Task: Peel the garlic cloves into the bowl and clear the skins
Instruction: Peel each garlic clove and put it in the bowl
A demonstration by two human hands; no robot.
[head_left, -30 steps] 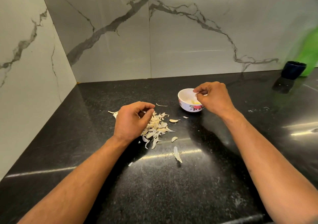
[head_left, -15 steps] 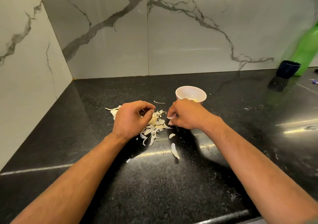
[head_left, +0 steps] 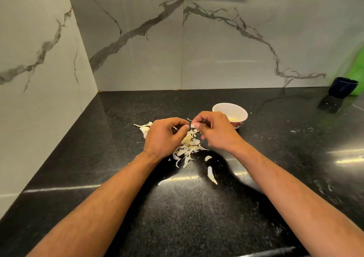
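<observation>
Both hands met just above the skins (head_left: 188, 145) on the black counter (head_left: 122, 158). The right hand (head_left: 213, 131) pinched a small white clove (head_left: 193, 126) at its fingertips, long axis roughly sideways, poking left toward the left hand (head_left: 164, 136). The left's fingers were curled in, thumb near the clove; couldn't tell if it gripped anything. The bowl (head_left: 230, 108) sat just behind the right hand, something yellowish inside. A longish skin (head_left: 211, 175) lay lengthwise nearer me. No readable writing anywhere.
</observation>
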